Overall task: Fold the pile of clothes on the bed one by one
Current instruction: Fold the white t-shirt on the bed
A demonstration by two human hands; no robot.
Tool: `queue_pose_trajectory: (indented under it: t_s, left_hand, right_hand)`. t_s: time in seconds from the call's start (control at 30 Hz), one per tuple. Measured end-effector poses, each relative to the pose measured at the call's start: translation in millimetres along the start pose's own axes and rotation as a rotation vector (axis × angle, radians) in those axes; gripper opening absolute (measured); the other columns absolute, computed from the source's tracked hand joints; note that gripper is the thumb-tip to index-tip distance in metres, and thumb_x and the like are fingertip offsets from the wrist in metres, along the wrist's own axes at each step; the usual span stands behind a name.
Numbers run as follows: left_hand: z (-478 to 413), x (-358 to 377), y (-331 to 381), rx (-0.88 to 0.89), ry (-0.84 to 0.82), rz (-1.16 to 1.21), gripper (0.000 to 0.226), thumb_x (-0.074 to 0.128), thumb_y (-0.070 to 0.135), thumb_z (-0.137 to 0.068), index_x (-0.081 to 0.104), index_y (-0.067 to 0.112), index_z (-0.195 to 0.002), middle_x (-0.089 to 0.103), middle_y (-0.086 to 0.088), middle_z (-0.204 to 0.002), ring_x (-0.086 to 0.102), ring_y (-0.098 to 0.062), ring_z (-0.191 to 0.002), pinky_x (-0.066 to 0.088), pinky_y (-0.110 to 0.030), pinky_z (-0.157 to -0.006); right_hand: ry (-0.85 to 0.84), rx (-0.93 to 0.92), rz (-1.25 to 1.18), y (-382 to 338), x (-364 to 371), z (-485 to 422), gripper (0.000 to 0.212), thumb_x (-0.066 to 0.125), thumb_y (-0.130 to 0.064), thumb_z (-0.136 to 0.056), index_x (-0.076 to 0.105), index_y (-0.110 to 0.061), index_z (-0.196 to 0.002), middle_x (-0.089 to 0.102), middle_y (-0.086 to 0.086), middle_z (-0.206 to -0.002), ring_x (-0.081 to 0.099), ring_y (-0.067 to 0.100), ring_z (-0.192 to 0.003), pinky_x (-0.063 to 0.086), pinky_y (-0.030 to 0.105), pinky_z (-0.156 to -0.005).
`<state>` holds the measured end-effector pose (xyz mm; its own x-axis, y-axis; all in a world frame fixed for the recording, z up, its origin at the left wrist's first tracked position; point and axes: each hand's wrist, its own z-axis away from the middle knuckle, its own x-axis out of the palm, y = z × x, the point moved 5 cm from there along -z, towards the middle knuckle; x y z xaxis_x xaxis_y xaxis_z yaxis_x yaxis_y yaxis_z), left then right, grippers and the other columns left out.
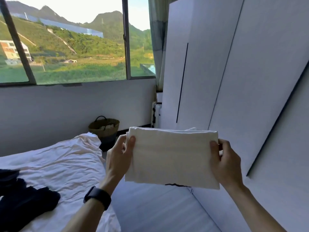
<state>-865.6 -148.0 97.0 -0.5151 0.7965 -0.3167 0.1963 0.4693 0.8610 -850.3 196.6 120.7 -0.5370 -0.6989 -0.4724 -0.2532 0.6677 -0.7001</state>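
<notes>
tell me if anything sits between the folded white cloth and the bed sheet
Nothing visible does. The left hand and right hand hold the folded white cloth in the air beside the bed sheet; the dark clothes lie farther left.

woven basket (104,131) on the floor (150,208) just beyond the left hand (118,156). big window (75,47) up and left of it, green hills (103,25) outside. white wardrobe (234,72) behind and above the right hand (224,162).

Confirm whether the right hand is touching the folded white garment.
Touching. The head view shows the right hand gripping the folded white garment at its right edge, thumb pressed on the front face.
</notes>
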Motion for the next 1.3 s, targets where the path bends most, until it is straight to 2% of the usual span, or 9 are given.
queue_pose_trajectory:
  t_s: [0.1, 0.2, 0.4, 0.57, 0.7, 0.83, 1.0, 1.17, 1.3]
  left_hand:
    - [-27.1, 10.2, -22.6, -0.039, 0.046, -0.062, 0.029, 0.050, 0.056, -0.095, 0.060, 0.029, -0.090, 0.061, 0.004, -0.064, 0.058, -0.007, -0.057, 0.043, -0.027, -0.052]
    - [-52.7, 11.6, -46.6, -0.108, 0.125, -0.129, 0.024, 0.050, 0.057, -0.095, 0.061, 0.036, -0.092, 0.062, 0.005, -0.065, 0.058, -0.004, -0.059, 0.043, -0.027, -0.055]
    - [-87.2, -10.6, -77.6, -0.249, 0.398, -0.214, 0.039, 0.046, 0.072, -0.089, 0.060, 0.035, -0.092, 0.064, 0.011, -0.076, 0.059, -0.003, -0.075, 0.044, -0.028, -0.064]
    - [-71.0, -44.9, -90.7, -0.348, 0.624, -0.304, 0.039, 0.048, 0.068, -0.091, 0.061, 0.032, -0.092, 0.067, 0.008, -0.075, 0.063, -0.007, -0.074, 0.046, -0.029, -0.064]
    - [-42.5, -81.5, -98.8, -0.449, 0.759, -0.394, 0.029, 0.048, 0.056, -0.094, 0.060, 0.030, -0.092, 0.063, 0.012, -0.077, 0.057, 0.000, -0.074, 0.043, -0.027, -0.064]
    - [0.2, -119.9, -137.0, -0.590, 0.874, -0.426, 0.034, 0.048, 0.059, -0.093, 0.061, 0.028, -0.094, 0.065, 0.009, -0.079, 0.060, -0.016, -0.078, 0.045, -0.038, -0.073]
    - [46.4, -144.2, -203.6, -0.793, 0.963, -0.365, 0.043, 0.047, 0.060, -0.092, 0.065, 0.022, -0.100, 0.068, 0.003, -0.083, 0.062, -0.019, -0.082, 0.045, -0.036, -0.070]
    - [103.2, -129.3, -266.7, -1.052, 1.032, -0.252, 0.041, 0.046, 0.061, -0.096, 0.065, 0.025, -0.097, 0.066, 0.006, -0.088, 0.061, -0.012, -0.082, 0.043, -0.030, -0.064]
    - [151.7, -91.2, -309.0, -1.297, 1.092, -0.129, 0.041, 0.049, 0.063, -0.094, 0.059, 0.024, -0.086, 0.057, 0.007, -0.075, 0.056, -0.014, -0.072, 0.040, -0.031, -0.060]
  right_hand:
    - [-0.086, -0.011, -0.049, 15.9, 49.8, -39.4, 0.035, 0.033, -0.058, -0.095, 0.052, -0.030, -0.107, 0.058, -0.024, -0.091, 0.060, 0.002, -0.084, 0.040, 0.018, -0.065]
    - [-0.178, -0.074, -0.097, 21.3, 106.9, -82.4, 0.045, 0.028, -0.066, -0.092, 0.051, -0.030, -0.107, 0.057, -0.023, -0.089, 0.059, 0.001, -0.081, 0.040, 0.019, -0.063]
    - [-0.351, -0.265, -0.234, -1.3, 221.5, -159.1, 0.064, 0.026, -0.067, -0.091, 0.060, -0.017, -0.112, 0.062, -0.003, -0.088, 0.057, 0.019, -0.074, 0.039, 0.026, -0.059]
    - [-0.500, -0.352, -0.380, -42.1, 305.2, -182.9, 0.046, 0.041, -0.050, -0.098, 0.067, -0.012, -0.105, 0.056, -0.010, -0.076, 0.054, 0.020, -0.069, 0.035, 0.029, -0.067]
    - [-0.769, -0.396, -0.433, -76.0, 378.8, -154.8, 0.027, 0.047, -0.040, -0.105, 0.065, -0.020, -0.105, 0.064, -0.006, -0.082, 0.059, 0.024, -0.076, 0.038, 0.030, -0.069]
    - [-0.959, -0.447, -0.457, -107.6, 446.6, -103.3, 0.023, 0.048, -0.038, -0.104, 0.063, -0.022, -0.101, 0.070, 0.002, -0.088, 0.062, 0.027, -0.082, 0.046, 0.036, -0.072]
    - [-1.148, -0.526, -0.392, -138.4, 521.8, -35.8, 0.025, 0.046, -0.041, -0.105, 0.060, -0.024, -0.093, 0.066, -0.004, -0.086, 0.058, 0.022, -0.085, 0.047, 0.040, -0.077]
    - [-1.388, -0.585, -0.233, -128.6, 593.3, 40.3, 0.029, 0.044, -0.040, -0.105, 0.059, -0.018, -0.093, 0.066, 0.001, -0.088, 0.058, 0.025, -0.085, 0.046, 0.043, -0.077]
    - [-1.609, -0.636, -0.052, -92.3, 635.4, 100.6, 0.029, 0.042, -0.040, -0.105, 0.055, -0.018, -0.093, 0.063, 0.003, -0.090, 0.056, 0.028, -0.085, 0.042, 0.041, -0.072]
